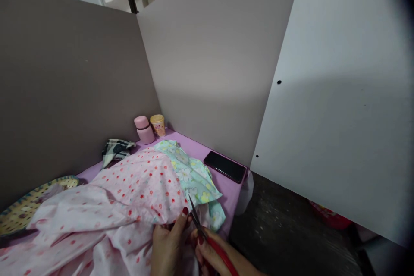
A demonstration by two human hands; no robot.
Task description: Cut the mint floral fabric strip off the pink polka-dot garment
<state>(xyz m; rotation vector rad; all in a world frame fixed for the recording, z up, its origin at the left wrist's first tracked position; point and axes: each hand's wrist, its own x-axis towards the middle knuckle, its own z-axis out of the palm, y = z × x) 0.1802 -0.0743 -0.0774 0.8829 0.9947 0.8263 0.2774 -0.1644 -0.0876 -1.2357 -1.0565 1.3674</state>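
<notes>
White-pink fabric with small red flowers (139,185) spreads in loose folds over the table. My left hand (170,239) is closed on its near right edge, with the thumb on top and the other fingers mostly under the cloth. Close beside it, my right hand (211,250) grips a pair of red-handled scissors (196,221). Their dark pointed blades aim up and away, over the cloth's edge. Past the tips lies mint-green fabric with white and yellow flowers (190,172), partly under the pink cloth. My right fingers are partly hidden by the handles.
A black phone (225,166) lies on the purple tabletop (190,145) at right. A pink flask (144,130) and a yellow cup (158,125) stand in the far corner. Checked cloth (118,151) and a woven basket (19,213) are at left. Grey partitions (213,60) enclose the table.
</notes>
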